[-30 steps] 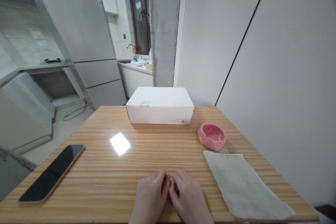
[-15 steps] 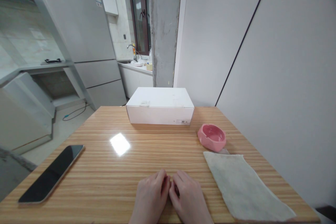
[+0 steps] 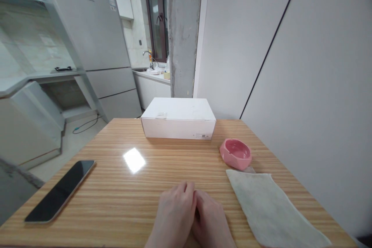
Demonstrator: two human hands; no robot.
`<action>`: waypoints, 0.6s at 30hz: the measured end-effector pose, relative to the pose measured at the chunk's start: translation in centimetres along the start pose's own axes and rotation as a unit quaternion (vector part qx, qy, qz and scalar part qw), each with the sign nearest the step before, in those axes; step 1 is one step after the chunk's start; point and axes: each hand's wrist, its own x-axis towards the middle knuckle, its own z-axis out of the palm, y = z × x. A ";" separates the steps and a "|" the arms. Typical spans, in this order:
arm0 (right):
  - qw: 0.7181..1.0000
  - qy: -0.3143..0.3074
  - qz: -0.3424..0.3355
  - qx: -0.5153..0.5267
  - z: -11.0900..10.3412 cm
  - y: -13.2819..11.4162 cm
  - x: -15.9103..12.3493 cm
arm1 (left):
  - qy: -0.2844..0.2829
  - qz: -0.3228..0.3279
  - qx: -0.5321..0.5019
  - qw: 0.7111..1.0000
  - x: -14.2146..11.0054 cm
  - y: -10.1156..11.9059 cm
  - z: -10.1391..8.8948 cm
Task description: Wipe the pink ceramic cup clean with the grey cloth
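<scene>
My left hand (image 3: 176,210) rests at the near middle of the table, its fingers curled closed and leaning against my right hand (image 3: 209,214). The right hand is closed too, and its fingertips are partly covered by the left. No object shows in either hand; the palms are turned out of sight. To the right of them lies a pale grey-green cloth (image 3: 271,205), apart from the right hand. A pink faceted ashtray (image 3: 236,157) stands just beyond the cloth's far edge.
On the wood-grain table (image 3: 116,197), a black-screened phone (image 3: 61,190) lies at the left. A closed white box (image 3: 178,120) sits near the far edge. A white wall (image 3: 305,85) runs along the right side. The fridge (image 3: 95,35) and sink counter are behind.
The hands have come closer together; the left has moved right and forward, now overlapping the right hand's fingertips. The view has shifted slightly. Objects on the table have stayed put.
</scene>
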 end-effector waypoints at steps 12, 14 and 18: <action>0.999 -0.026 0.011 -0.026 -0.5 -0.1 0.2 | -0.009 0.143 -0.371 0.917 15.4 5.9 4.6; 0.999 -0.042 0.023 -0.015 -0.6 -0.1 0.1 | -0.025 0.134 -0.400 0.906 16.7 6.4 6.6; 0.997 -0.062 0.045 -0.005 -0.8 0.0 -0.1 | 0.006 0.093 -0.419 0.903 17.6 7.5 8.1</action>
